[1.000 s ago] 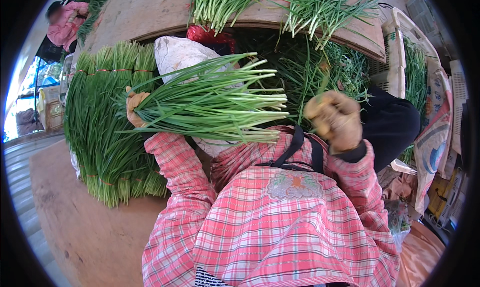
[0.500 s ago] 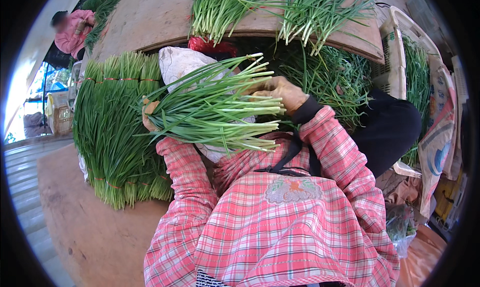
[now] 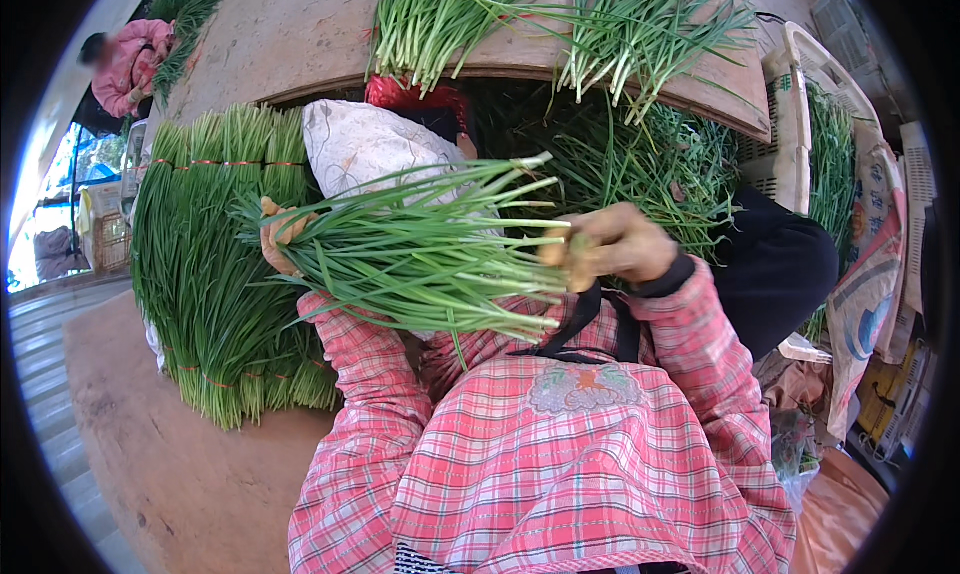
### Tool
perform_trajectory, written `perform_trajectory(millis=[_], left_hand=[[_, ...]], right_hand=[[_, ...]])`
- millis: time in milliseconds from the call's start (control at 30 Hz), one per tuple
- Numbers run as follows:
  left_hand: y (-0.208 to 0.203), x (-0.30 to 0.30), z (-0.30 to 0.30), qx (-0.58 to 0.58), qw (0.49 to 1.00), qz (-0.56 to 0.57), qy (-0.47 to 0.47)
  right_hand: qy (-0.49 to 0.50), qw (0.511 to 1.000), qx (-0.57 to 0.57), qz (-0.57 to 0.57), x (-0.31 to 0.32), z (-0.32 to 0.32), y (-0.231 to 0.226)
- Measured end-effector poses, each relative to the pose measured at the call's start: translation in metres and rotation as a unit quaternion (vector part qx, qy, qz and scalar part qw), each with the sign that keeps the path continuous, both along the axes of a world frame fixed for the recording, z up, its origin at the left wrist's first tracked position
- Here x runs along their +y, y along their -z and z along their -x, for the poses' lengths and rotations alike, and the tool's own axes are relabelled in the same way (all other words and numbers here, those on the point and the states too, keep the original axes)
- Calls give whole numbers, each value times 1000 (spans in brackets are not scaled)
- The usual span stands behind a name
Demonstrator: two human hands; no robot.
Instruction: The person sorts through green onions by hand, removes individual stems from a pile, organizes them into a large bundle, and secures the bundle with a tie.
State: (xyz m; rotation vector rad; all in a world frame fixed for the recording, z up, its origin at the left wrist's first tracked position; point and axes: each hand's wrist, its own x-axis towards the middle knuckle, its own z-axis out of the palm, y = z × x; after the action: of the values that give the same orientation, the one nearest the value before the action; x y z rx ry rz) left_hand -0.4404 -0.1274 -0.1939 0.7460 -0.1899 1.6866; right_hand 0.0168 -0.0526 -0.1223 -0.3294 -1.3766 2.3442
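My left hand (image 3: 284, 236) is wrapped round the leaf end of a loose bunch of garlic chives (image 3: 420, 254). The bunch lies sideways above my lap, its pale stem ends fanned out to the right. At those stem ends is my right hand (image 3: 625, 242), its gloved-looking fingers pinched together and slightly blurred. Something brownish sits at the fingertips, too smeared to name. Left of the bunch stand tied bundles of chives (image 3: 220, 274), packed side by side with reddish bands.
A wooden board (image 3: 300, 34) at the back carries two loose heaps of chives (image 3: 450, 24). Under its edge lie more loose greens (image 3: 640, 164) and a white sack (image 3: 370, 144). Plastic crates (image 3: 790, 124) stand at right. Far left, another person (image 3: 130, 59) in pink handles greens.
My right hand has moved right and down, off the upper stems to the outer stem ends. The bunch has dropped slightly and its stems are more spread.
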Motion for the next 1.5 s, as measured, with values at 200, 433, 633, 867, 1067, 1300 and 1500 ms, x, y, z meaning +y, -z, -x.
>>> perform_trajectory(millis=[200,433,633,867,1067,1300,1500], left_hand=[[7,-5,6,-10,1000,2,21],[-20,6,-24,-89,994,18,68],[-36,8,-28,-91,992,68,60],[-7,-3,-9,-52,994,96,-24],[25,2,3,-5,999,-40,-15],[16,11,-8,-24,996,-71,-43],[-9,6,-7,-20,998,58,7]], right_hand=[[315,854,-383,-154,18,-89,2],[321,803,-312,-394,23,8,8],[265,750,-239,-556,41,72,21],[377,677,-422,-470,40,8,44],[180,699,-527,-450,36,-23,32],[192,965,-179,29,36,68,32],[204,918,-328,-88,18,48,15]])
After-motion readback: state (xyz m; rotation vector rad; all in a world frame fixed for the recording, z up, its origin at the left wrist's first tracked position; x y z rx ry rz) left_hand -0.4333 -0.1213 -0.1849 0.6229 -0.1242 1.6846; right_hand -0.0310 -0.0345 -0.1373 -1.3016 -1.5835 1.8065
